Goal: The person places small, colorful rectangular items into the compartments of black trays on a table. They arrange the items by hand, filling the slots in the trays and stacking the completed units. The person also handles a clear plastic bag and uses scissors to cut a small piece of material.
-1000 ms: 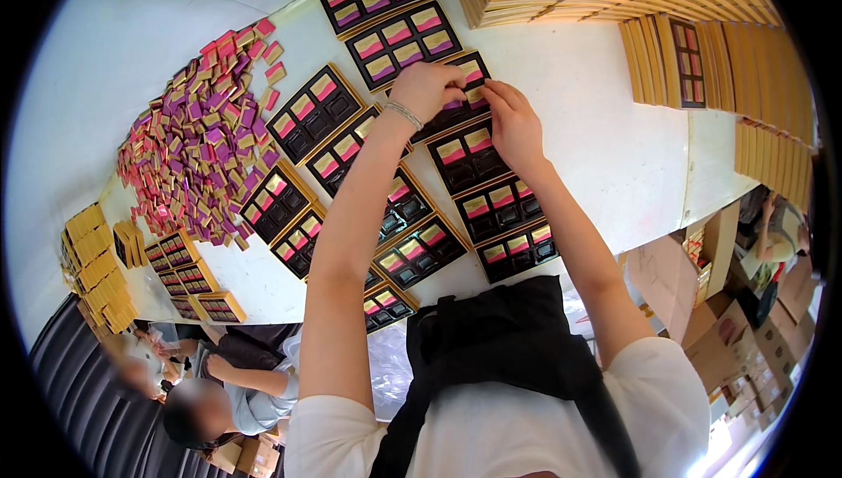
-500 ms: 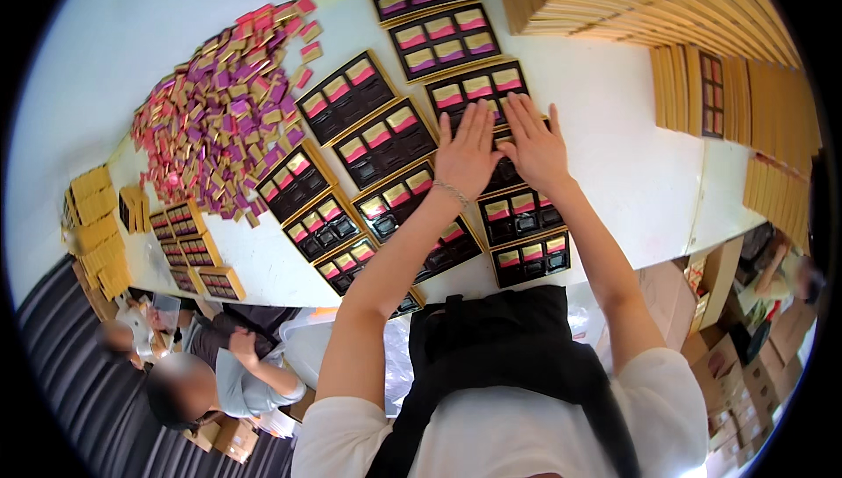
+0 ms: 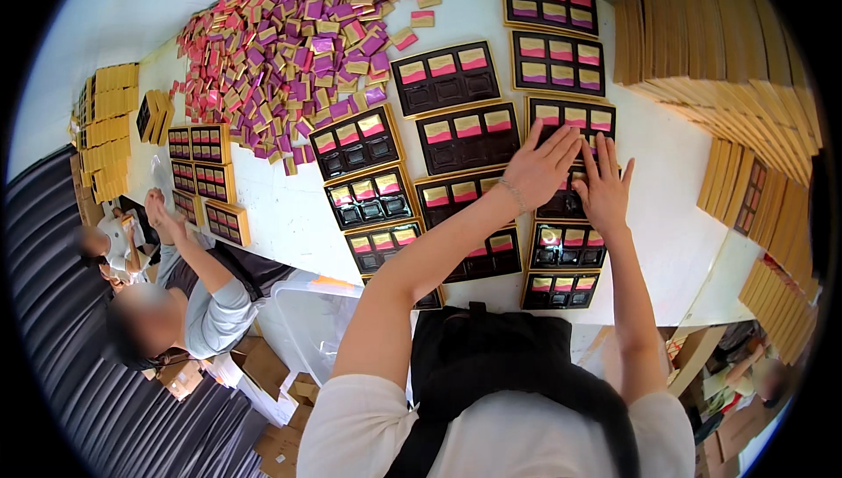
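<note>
My left hand (image 3: 544, 165) lies flat with its fingers stretched over the lower row of a dark tray box (image 3: 573, 117). My right hand (image 3: 605, 193) rests close beside it, fingers spread, on the same box and the one below. Whatever lies under the fingers is hidden. Pink-and-gold wrapped pieces fill this box's top row. Above it, two boxes (image 3: 556, 62) hold a pink-and-gold row over a purple-and-gold row. To the left, several boxes (image 3: 465, 138) show pink-and-gold pieces in the top row and bare dark hollows below.
A large heap of small pink, purple and gold wrapped pieces (image 3: 289, 57) covers the table's far left. Stacked gold-edged boxes (image 3: 719, 57) line the right side. More filled boxes (image 3: 210, 181) stand at left, near a co-worker (image 3: 206, 311). A clear plastic bin (image 3: 307, 324) sits below the table edge.
The whole view has swung, so the table's things appear farther right. Both my hands stay over the same box, my right fingers now lower on it. The co-worker's hands have come together over the table.
</note>
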Demonstrator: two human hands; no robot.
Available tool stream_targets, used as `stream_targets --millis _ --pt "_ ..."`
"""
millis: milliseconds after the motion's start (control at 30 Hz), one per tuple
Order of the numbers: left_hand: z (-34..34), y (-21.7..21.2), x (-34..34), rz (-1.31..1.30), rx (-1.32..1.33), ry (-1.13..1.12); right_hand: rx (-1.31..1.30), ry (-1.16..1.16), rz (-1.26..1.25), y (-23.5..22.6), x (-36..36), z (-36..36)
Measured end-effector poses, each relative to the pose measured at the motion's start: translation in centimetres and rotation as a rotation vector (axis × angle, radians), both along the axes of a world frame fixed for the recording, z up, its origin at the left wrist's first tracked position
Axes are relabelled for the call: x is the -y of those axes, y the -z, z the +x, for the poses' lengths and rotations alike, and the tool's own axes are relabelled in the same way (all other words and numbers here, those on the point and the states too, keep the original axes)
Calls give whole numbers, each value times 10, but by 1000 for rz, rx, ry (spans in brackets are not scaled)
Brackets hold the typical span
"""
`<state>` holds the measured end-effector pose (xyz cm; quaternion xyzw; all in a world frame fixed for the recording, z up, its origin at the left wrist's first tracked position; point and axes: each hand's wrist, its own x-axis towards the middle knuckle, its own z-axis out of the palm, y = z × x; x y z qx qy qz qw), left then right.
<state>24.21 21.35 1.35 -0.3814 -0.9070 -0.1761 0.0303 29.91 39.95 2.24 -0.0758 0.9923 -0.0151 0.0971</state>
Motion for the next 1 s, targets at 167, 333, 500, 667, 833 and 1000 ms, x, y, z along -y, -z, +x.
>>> stream_targets --millis 167,333,500,667,833,1000 --pt "-115 -2 157 5 -117 -642 -85 60 -120 -17 13 -14" --pt "-168 5 243 -13 49 -666 -368 -189 -808 -39 149 -142" --pt "-186 17 257 -166 -107 -608 -226 -359 -730 15 262 -257" --pt "-178 28 283 308 165 -809 -258 -640 -561 52 288 -291" --pt "-168 26 305 796 582 -845 -230 -672 -477 45 290 -279" --pt "-153 3 271 841 658 -936 -206 -381 -733 35 268 -274"
